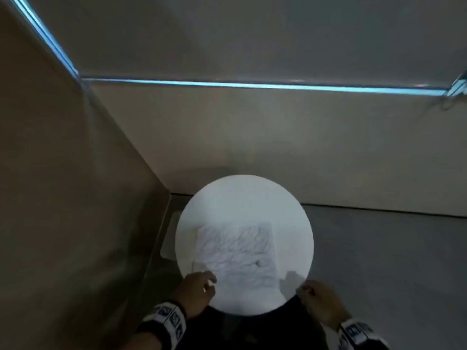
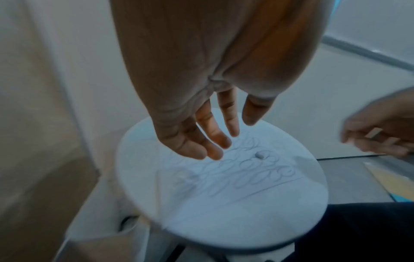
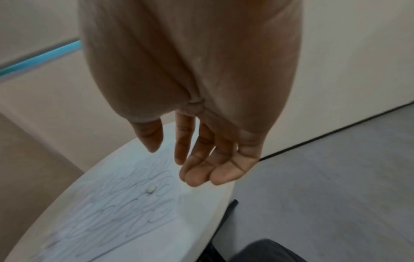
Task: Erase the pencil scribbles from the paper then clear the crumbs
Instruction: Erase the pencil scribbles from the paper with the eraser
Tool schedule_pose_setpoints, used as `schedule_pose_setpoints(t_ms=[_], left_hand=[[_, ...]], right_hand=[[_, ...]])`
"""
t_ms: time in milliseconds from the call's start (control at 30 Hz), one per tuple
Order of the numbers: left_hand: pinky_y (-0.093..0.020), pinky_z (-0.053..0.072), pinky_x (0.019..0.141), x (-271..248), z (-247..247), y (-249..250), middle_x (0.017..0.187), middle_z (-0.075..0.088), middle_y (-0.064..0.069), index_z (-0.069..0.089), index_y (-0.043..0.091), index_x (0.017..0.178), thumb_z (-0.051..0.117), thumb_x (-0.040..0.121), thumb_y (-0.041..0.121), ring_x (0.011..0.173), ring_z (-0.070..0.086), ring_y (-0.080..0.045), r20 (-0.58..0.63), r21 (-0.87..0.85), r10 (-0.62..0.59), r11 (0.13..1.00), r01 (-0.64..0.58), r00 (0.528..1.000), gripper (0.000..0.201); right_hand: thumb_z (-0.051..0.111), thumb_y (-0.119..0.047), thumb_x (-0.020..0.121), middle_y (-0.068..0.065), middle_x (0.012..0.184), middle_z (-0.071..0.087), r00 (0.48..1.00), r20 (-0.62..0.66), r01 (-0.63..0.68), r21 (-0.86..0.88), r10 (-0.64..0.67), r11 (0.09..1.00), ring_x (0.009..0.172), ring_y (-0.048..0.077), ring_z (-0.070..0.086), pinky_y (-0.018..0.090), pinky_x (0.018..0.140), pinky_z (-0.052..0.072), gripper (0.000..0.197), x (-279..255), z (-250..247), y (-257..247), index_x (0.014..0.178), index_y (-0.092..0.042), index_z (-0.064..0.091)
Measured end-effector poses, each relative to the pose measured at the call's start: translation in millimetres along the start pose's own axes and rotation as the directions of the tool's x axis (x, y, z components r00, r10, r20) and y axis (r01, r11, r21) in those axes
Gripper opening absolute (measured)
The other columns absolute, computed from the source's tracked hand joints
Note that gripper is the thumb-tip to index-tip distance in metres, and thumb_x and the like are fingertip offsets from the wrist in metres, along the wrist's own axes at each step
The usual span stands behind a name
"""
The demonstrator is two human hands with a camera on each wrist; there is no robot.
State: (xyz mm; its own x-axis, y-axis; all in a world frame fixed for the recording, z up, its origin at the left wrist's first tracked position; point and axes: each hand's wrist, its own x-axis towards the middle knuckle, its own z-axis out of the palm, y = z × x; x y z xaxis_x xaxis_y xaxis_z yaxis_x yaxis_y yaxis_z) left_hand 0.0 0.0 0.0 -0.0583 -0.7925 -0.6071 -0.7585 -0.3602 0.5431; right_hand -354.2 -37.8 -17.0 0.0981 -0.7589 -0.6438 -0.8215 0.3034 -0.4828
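Note:
A sheet of paper [image 1: 235, 251] covered in looping pencil scribbles lies on a round white table [image 1: 240, 195]. A small pale eraser [image 1: 259, 262] rests on the paper's right part, with no hand touching it. My left hand [image 1: 209, 282] is at the paper's near left corner. In the left wrist view it [image 2: 233, 136] hovers with relaxed fingers over the scribbled paper [image 2: 224, 177], a short way from the eraser [image 2: 260, 155]. My right hand [image 1: 307, 289] is at the table's near right edge. Its fingers [image 3: 195, 177] hang loose and hold nothing, right of the eraser [image 3: 150, 189].
The table stands in a corner, with a beige wall [image 1: 63, 198] close on the left and another [image 1: 278, 137] behind. A lit blue strip [image 1: 252, 85] runs along the back wall. Grey floor [image 1: 391, 261] lies to the right. My dark trousers [image 3: 268, 251] are under the near edge.

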Motion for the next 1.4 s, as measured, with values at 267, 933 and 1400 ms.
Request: schedule_pose_setpoints(t_ms=[267, 933, 1400], left_hand=[[-0.037, 0.055, 0.088, 71, 42, 14, 0.106, 0.065, 0.002, 0.072, 0.019, 0.114, 0.070, 0.090, 0.023, 0.094, 0.064, -0.016, -0.096, 0.010, 0.226, 0.974, -0.227, 0.969, 0.025], [-0.055, 0.039, 0.108, 110, 98, 5, 0.156, 0.028, -0.005, 0.049, 0.033, 0.140, 0.071, 0.085, 0.053, 0.143, 0.026, -0.031, -0.102, 0.501, 0.266, 0.846, -0.181, 0.959, 0.063], [-0.055, 0.040, 0.103, 97, 94, 17, 0.133, 0.043, -0.004, 0.045, 0.031, 0.106, 0.065, 0.076, 0.074, 0.128, 0.036, -0.031, -0.194, 0.579, 0.264, 0.809, -0.107, 0.945, 0.057]], right_hand=[[0.070, -0.038, 0.090, -0.004, 0.079, 0.069, 0.952, -0.067, 0.299, -0.005, -0.299, 0.954, 0.070, 0.006, 0.062, 0.007, 0.062, 0.039, 0.021, 63, 30, -32, 0.097, -0.018, 0.070], [0.074, -0.028, 0.086, -0.002, 0.081, 0.071, 0.828, -0.140, 0.491, -0.289, -0.544, 0.822, 0.076, 0.015, 0.065, 0.025, 0.068, 0.049, 0.011, 113, 74, -22, 0.093, -0.021, 0.069], [0.079, -0.021, 0.084, 0.004, 0.067, 0.072, 0.872, -0.041, 0.488, -0.006, -0.488, 0.873, 0.060, 0.022, 0.067, 0.024, 0.061, 0.050, 0.012, 105, 47, 0, 0.088, -0.020, 0.068]])
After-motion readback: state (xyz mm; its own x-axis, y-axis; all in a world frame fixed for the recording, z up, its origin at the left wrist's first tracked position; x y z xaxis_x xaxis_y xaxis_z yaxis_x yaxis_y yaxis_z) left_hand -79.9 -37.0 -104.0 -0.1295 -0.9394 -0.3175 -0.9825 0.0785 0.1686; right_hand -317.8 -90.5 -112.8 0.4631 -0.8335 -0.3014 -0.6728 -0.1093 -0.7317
